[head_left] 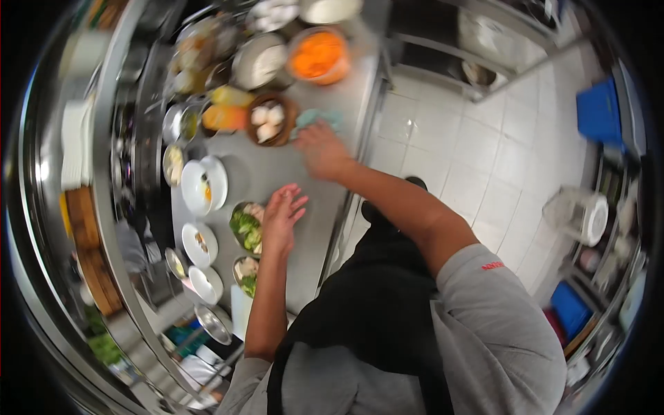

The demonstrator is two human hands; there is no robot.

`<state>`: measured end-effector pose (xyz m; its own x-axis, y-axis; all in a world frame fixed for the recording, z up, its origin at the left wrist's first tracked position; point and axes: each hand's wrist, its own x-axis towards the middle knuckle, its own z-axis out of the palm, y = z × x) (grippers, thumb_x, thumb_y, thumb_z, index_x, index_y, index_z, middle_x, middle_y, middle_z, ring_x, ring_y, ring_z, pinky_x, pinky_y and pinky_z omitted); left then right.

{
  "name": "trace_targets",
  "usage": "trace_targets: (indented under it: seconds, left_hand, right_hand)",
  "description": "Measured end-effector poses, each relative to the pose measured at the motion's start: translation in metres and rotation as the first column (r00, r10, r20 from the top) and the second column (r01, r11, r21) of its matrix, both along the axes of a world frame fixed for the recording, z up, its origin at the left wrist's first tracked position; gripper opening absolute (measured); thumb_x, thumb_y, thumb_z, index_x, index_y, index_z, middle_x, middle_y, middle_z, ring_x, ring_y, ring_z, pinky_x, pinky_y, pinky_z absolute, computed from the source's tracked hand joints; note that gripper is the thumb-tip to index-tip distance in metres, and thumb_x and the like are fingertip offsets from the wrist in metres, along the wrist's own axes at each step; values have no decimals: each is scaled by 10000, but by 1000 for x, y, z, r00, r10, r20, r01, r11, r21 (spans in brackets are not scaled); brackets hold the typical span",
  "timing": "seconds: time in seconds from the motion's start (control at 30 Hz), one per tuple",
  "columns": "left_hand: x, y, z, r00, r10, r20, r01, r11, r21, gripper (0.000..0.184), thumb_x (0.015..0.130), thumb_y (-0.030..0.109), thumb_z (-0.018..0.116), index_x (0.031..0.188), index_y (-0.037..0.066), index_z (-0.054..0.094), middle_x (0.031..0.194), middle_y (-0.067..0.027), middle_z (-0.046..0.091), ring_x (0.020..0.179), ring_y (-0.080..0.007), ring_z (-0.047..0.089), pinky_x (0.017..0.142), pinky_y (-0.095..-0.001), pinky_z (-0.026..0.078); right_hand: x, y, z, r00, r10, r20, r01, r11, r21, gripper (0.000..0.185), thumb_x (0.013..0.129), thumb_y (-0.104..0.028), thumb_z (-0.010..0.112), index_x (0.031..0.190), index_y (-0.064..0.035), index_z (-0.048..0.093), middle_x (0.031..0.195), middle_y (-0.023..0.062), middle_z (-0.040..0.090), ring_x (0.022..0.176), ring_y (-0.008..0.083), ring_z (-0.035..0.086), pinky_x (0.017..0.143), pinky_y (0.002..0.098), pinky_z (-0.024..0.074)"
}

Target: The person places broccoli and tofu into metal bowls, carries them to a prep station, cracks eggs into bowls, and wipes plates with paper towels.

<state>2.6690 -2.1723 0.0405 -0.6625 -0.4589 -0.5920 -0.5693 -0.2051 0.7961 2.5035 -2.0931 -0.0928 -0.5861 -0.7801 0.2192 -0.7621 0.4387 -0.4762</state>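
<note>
My right hand (322,150) reaches over the steel counter (277,163), its fingers on a crumpled teal cloth (319,122). Just left of the cloth is a brown bowl (286,133) with several eggs (266,120) in it. Palm partly up, my left hand (282,218) hovers above the counter with its fingers apart and nothing in it. Beside its wrist stands a bowl of broccoli (245,228) with pale pieces. A second bowl with broccoli and pale pieces (246,270) is partly hidden by my left forearm.
White bowls (200,245) line the counter's far side. Beyond the eggs are bottles with orange and yellow contents (225,117), a tub of chopped orange food (319,55) and a metal bowl with white powder (268,63). Tiled floor (477,159) lies to the right, with a white bin (579,216).
</note>
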Motion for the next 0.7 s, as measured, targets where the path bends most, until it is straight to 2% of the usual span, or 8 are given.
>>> trace_targets:
  seconds: [0.07,0.13,0.2,0.27,0.37,0.47,0.53,0.7]
  left_hand:
    - [0,9,-25,999,-54,-4,54,997,-58,360,1097,355,469,1200,38,604,1185,-100,663,1051,-210,681,922,-338,511]
    - [-5,27,-41,979,-201,-19,199,976,-86,360,1107,341,450,1108,28,628,1096,-97,689,976,-194,702,884,-318,521]
    - [-2,53,-54,910,-414,-29,410,908,-83,386,1115,338,429,1043,20,636,1028,-98,705,923,-187,713,858,-308,529]
    - [-4,85,-78,849,-504,156,509,861,16,411,1123,344,398,1082,17,644,1039,-93,707,954,-180,707,882,-319,527]
    - [2,121,-126,776,-554,301,522,832,187,439,1124,371,380,1130,20,644,1105,-95,698,1003,-187,695,912,-331,518]
    - [9,137,-168,742,-547,388,463,836,294,503,1120,434,333,1199,32,626,1182,-99,682,1072,-208,679,947,-345,502]
    - [14,140,-185,710,-518,476,412,855,315,581,1109,510,292,1243,38,603,1209,-107,675,1110,-241,673,966,-362,486]
    - [51,114,-241,744,-216,633,-47,927,372,634,1090,579,236,1305,82,565,1213,-90,659,1113,-275,662,969,-403,477]
  right_hand:
    - [7,13,1,999,41,31,-37,992,-118,543,810,-314,729,1290,-73,648,1388,172,577,1380,340,459,1227,552,240]
    - [-1,32,19,979,59,197,-7,967,-256,549,847,-341,726,1323,-83,633,1417,170,569,1367,358,475,1198,550,283]
    - [-24,70,25,964,-69,257,182,875,-449,521,859,-342,713,1316,-107,631,1387,168,590,1333,384,501,1169,539,328]
    - [-51,114,18,885,-226,408,428,741,-517,472,873,-326,702,1289,-109,644,1336,180,621,1287,401,534,1114,514,397]
    - [-72,189,-85,547,-541,638,818,505,-274,427,889,-289,694,1239,-46,666,1247,216,662,1205,401,593,1024,466,494]
    - [-60,266,-190,182,-716,674,829,481,286,533,897,-345,707,1322,-36,618,1277,291,625,1191,425,610,1016,495,499]
    - [-34,296,-251,113,-729,675,814,457,357,558,903,-376,693,1333,-31,610,1237,299,635,1169,429,620,1004,489,502]
    - [9,293,-302,-20,-656,755,730,506,459,544,922,-384,658,1336,-35,609,1249,302,636,1179,436,617,992,478,500]
